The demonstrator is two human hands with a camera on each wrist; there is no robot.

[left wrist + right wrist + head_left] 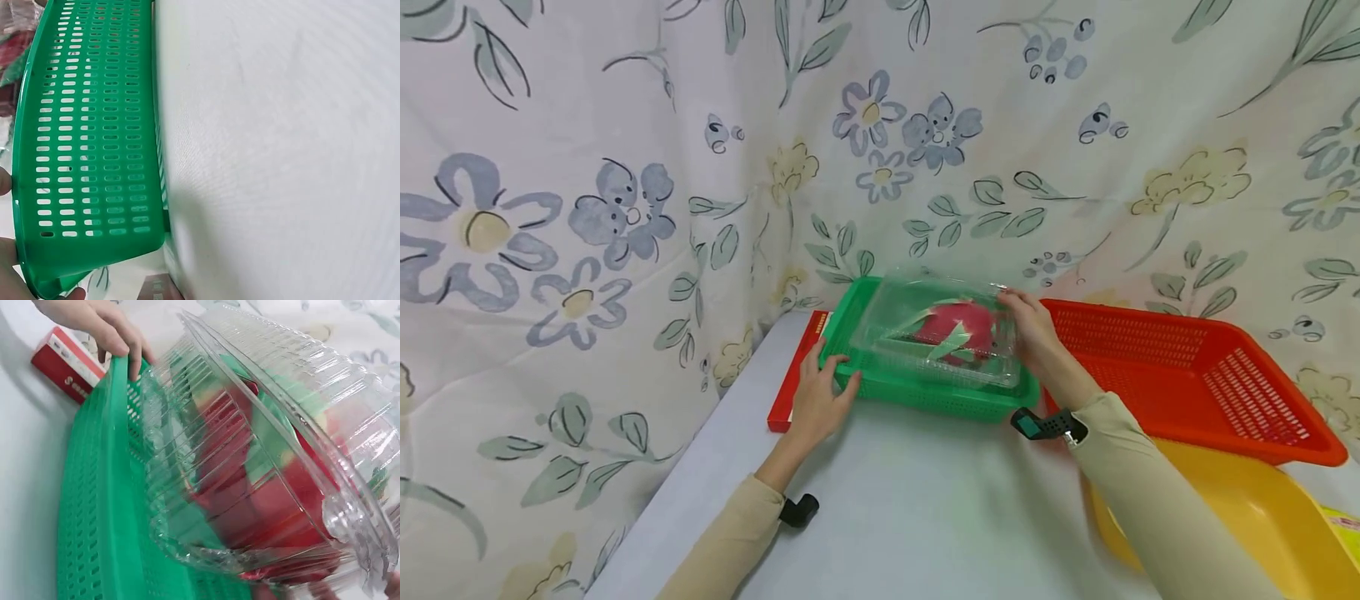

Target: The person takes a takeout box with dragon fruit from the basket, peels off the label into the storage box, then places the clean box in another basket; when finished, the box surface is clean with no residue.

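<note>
A clear plastic clamshell container (887,321) with a red dragon fruit (964,327) inside is tilted over the green basket (917,398). My right hand (1032,329) grips the container at its right end; in the right wrist view only a few of its fingertips show at the lower right corner. At the basket's near left corner, my left hand (820,398) holds the rim, with fingers over the edge. The left wrist view shows the basket's slotted side wall (94,150) standing on the white table, with parts of the fingers at the left edge.
A red box (792,383) lies left of the green basket. On the right stand an orange-red basket (1255,387) and, nearer, a yellow basin (1240,500). A floral curtain (925,150) hangs behind and along the left. The white table (910,500) extends in front.
</note>
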